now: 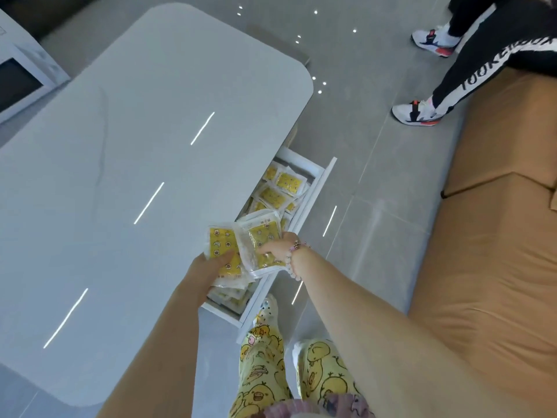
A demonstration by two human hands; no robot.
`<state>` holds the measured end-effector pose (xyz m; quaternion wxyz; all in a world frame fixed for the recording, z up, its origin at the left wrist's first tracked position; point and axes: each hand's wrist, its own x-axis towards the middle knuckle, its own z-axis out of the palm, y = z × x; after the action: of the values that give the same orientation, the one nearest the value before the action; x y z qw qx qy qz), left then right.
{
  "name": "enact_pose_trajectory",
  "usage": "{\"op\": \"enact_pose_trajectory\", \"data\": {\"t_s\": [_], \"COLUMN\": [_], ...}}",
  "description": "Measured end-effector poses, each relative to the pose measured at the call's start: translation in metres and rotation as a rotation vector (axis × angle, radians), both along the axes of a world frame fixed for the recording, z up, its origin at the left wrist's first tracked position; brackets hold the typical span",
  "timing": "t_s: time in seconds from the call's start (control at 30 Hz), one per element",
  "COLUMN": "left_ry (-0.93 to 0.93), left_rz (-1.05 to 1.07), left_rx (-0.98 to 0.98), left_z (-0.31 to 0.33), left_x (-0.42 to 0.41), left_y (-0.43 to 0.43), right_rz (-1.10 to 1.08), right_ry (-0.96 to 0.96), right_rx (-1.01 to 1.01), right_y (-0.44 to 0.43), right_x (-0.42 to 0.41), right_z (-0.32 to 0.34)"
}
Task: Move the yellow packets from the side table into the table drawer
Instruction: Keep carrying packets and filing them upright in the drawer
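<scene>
The white table drawer (316,188) stands pulled open at the right side of the white table (135,146). Several yellow packets (280,188) lie inside it. My left hand (211,267) grips a stack of yellow packets (221,245) over the drawer's near end. My right hand (278,247) pinches one clear-edged yellow packet (260,233) at the top of that stack, above the drawer. The side table is out of view.
A tan sofa (488,236) runs along the right. Another person's legs and white sneakers (419,111) are at the upper right on the grey tiled floor. My own feet stand just below the drawer front. A white cabinet (24,73) stands at the far left.
</scene>
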<state>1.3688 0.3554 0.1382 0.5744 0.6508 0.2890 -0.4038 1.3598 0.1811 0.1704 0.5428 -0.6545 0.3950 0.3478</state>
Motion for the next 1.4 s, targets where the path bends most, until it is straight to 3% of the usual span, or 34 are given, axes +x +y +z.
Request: {"op": "enact_pose_trajectory", "data": {"t_s": [0.37,0.47,0.53,0.7,1.07,1.4], "left_ry": [0.133,0.16,0.194,0.21,0.153,0.04], "left_rz": [0.158,0.235,0.266,0.316,0.314,0.276], "left_rx": [0.131,0.28,0.355,0.317,0.379,0.661], "left_z": [-0.116,-0.155,-0.175,-0.216,-0.285,-0.328], "left_x": [-0.009,-0.014,-0.013,-0.008,0.032,0.033], "left_y": [-0.009,-0.019,-0.028,-0.053,-0.09,-0.097], "right_rz": [0.139,0.187,0.204,0.306,0.79,0.86], "right_ry": [0.213,0.221,0.201,0.119,-0.03,-0.121], "right_rx": [-0.074,-0.112,-0.125,-0.16,-0.359,-0.613], "right_y": [-0.026,-0.034,-0.042,-0.05,-0.056,-0.059], "right_x": [0.04,0.053,0.059,0.088,0.12,0.124], "right_z": [-0.122,-0.16,-0.185,-0.234,-0.31,-0.348]}}
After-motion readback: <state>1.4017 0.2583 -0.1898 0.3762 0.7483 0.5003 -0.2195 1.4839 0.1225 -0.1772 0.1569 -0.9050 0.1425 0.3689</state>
